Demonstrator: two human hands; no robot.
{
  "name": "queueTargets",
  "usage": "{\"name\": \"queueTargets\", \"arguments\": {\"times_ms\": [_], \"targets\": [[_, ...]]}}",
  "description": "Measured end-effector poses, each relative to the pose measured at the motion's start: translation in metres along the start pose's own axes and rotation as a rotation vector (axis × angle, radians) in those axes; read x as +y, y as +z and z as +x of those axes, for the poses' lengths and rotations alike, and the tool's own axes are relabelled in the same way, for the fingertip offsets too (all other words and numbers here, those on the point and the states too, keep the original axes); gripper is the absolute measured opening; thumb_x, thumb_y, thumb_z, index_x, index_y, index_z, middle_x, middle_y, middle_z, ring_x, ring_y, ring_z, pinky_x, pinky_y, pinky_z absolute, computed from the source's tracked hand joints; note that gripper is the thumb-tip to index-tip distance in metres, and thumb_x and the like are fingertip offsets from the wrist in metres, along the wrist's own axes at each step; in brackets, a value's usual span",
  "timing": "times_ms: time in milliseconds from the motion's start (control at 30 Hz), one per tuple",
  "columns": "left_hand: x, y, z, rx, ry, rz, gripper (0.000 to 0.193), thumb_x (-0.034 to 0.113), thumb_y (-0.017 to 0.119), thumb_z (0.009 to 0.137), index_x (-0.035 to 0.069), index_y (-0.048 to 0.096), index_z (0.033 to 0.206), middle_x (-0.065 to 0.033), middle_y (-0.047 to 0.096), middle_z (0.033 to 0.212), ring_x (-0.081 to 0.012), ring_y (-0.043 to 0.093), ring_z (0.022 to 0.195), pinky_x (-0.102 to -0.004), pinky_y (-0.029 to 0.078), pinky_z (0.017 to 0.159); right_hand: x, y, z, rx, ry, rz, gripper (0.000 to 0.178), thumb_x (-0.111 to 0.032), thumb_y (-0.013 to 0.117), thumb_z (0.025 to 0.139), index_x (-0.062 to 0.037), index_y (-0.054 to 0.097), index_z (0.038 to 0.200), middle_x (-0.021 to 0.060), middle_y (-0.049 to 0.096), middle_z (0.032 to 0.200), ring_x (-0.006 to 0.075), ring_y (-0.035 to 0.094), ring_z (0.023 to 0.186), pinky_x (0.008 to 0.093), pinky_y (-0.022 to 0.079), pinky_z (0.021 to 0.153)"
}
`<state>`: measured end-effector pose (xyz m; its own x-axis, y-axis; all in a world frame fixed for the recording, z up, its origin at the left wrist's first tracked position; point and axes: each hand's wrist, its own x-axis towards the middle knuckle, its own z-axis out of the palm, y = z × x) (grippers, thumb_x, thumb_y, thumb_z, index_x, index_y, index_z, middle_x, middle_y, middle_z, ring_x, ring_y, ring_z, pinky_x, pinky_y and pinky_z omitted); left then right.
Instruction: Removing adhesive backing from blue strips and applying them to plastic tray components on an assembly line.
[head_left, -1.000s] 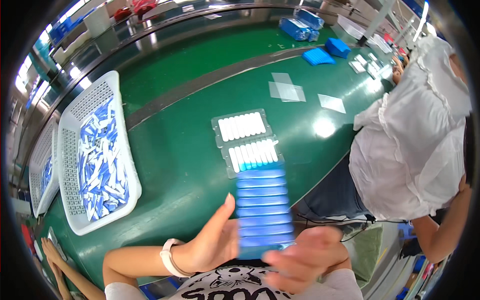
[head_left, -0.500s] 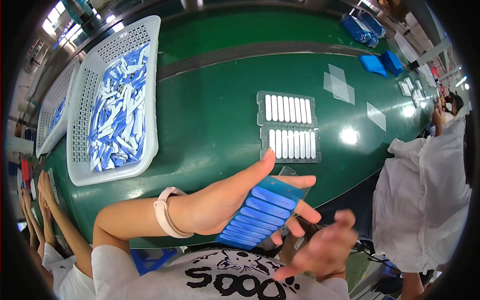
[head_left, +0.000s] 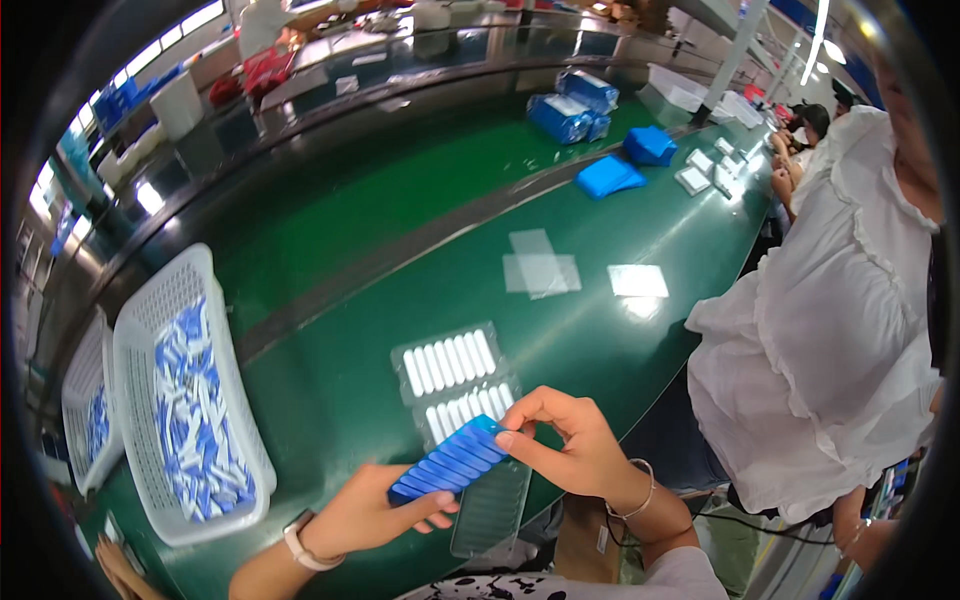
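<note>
Blue sheet (head_left: 450, 468): mid-handling, I judge; next calls for steadiness
Left hand (head_left: 375, 512): gripping its lower end
Right hand (head_left: 568, 440): pinching its corner

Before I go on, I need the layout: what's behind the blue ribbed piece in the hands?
Behind the blue ribbed piece, white strips show past its upper edge and a grooved clear tray past its lower right. Whatever lies directly behind is covered.

The blue ridged piece (head_left: 450, 464) looks plastic, the tabletop (head_left: 335, 400) glossy.
</note>
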<state>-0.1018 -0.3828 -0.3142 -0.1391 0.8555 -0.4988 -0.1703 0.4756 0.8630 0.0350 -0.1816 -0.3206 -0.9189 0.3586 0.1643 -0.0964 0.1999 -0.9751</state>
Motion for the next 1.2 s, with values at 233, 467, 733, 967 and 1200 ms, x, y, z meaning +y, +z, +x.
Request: {"name": "queueTargets", "arguments": {"times_ms": [233,467,733,967,1200], "targets": [[-0.005,-0.012,0.024,0.312,0.148,-0.142,0.015,0.011,0.065,0.089,-0.002,0.066,0.095,-0.0107,0.069,0.082,-0.0130,0.066,0.069,-0.0244,0.053,0.062,0.036,-0.066,0.076,0.334,-0.091,0.167,0.006,-0.004,0.061,0.090,-0.0032,0.056,0.093,0.0009,0.060,0.084,0.0053,0.054,0.072,0.0207,0.044,0.062],[-0.008,-0.010,0.037,0.574,0.690,0.551,0.012,0.000,0.069,0.079,0.001,0.065,0.090,-0.0115,0.067,0.080,-0.0222,0.066,0.069,-0.0290,0.051,0.063,0.068,-0.224,0.204,1.018,-0.677,-1.068,0.010,-0.011,0.060,0.089,-0.0018,0.057,0.092,0.0146,0.067,0.099,0.0297,0.064,0.083,0.0379,0.048,0.080],[-0.038,-0.014,0.049,0.397,0.528,1.205,0.048,0.033,0.070,0.078,0.015,0.060,0.122,-0.0146,0.050,0.131,-0.0391,0.040,0.129,-0.0599,0.026,0.107,0.167,-0.228,0.223,0.438,-0.165,-1.234,0.019,-0.017,0.057,0.090,-0.0103,0.061,0.107,0.0141,0.053,0.132,0.0314,0.044,0.128,0.0606,0.029,0.103],[-0.056,0.001,0.034,0.369,0.743,1.132,0.049,0.033,0.067,0.080,0.017,0.058,0.125,-0.0125,0.047,0.133,-0.0352,0.040,0.130,-0.0611,0.025,0.107,0.127,-0.232,0.203,0.630,-0.336,-1.073,0.018,-0.014,0.066,0.081,-0.0043,0.064,0.097,0.0143,0.064,0.109,0.0319,0.060,0.102,0.0416,0.042,0.091],[-0.039,0.031,0.047,0.061,0.803,1.105,0.046,0.031,0.067,0.078,0.005,0.061,0.115,-0.0097,0.054,0.104,-0.0269,0.051,0.103,-0.0447,0.039,0.095,0.142,-0.327,0.200,0.903,-0.228,-1.181,0.021,-0.011,0.065,0.081,-0.0046,0.062,0.101,0.0139,0.064,0.101,0.0327,0.059,0.096,0.0404,0.047,0.082]]}}
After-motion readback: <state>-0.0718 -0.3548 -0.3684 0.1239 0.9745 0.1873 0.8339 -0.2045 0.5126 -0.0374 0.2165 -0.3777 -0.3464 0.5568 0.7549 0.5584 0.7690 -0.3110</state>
